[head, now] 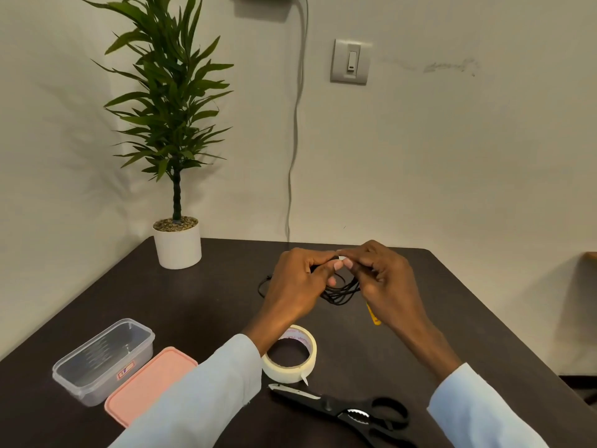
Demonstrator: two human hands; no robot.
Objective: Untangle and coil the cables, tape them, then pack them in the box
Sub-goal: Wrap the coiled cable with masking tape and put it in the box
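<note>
A coiled black cable (340,294) hangs between both hands above the dark table (206,305). My left hand (295,286) and my right hand (384,279) pinch its top together, with a small white piece of tape (340,257) between the fingertips. Another black cable end (263,284) lies on the table left of my left hand. A roll of masking tape (292,354) lies near my left forearm. The clear plastic box (103,360) stands open at the front left, its pink lid (147,383) flat beside it.
Black scissors (349,412) lie shut near the front edge. A yellow object (373,316) shows partly under my right wrist. A potted plant (177,240) stands at the back left corner. A grey wire (295,130) runs down the wall behind the table.
</note>
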